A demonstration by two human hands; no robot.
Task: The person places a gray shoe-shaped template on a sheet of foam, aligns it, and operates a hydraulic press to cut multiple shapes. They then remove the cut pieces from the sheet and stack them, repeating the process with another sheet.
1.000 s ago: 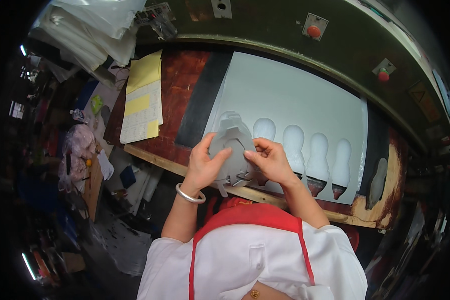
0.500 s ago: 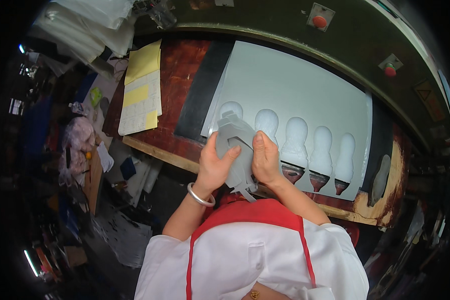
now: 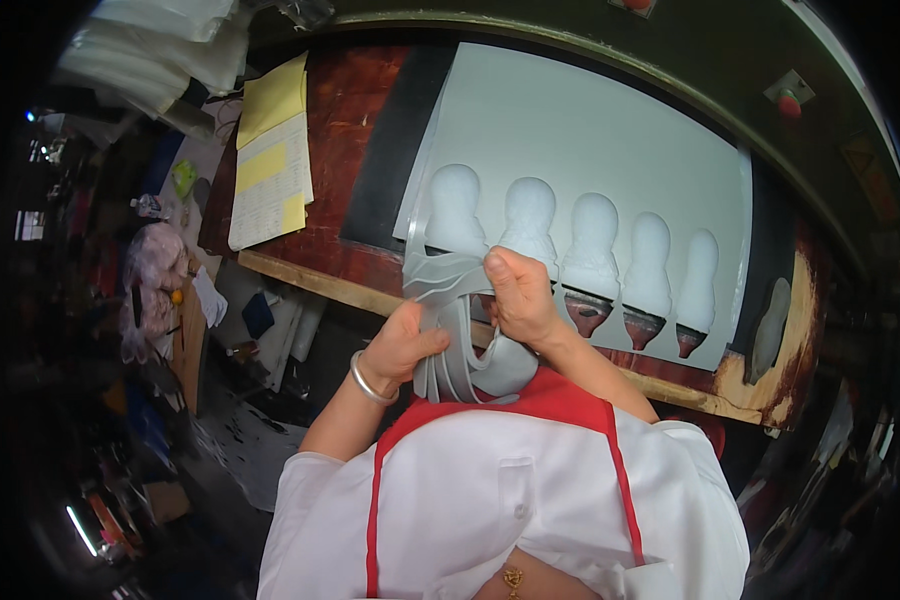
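Seen from above, a person in a white top and red apron (image 3: 580, 400) stands at a worn reddish bench (image 3: 355, 120). Both hands hold a small stack of pale grey cut-out pieces (image 3: 460, 330), shaped like shoe insoles, lifted just off the bench's near edge in front of the chest. The left hand (image 3: 402, 345), with a silver bangle (image 3: 367, 380) at the wrist, is curled around the stack's lower left side; the right hand (image 3: 520, 295) pinches its upper edge between thumb and fingers. Just behind the stack lies a large pale grey sheet (image 3: 610, 130) with a row of five insole-shaped openings along its near edge, resting on a black mat (image 3: 395, 150). The stack looks loosely fanned, so a piece could slip from the grip and drop off the bench edge to the cluttered floor, or the thin pieces could bend out of line. At the bench's far left lies a pad of yellow and white paper forms (image 3: 270, 150), rectangular, writing too small to read. Two red buttons (image 3: 790, 103) sit on the dark machine frame beyond the sheet.
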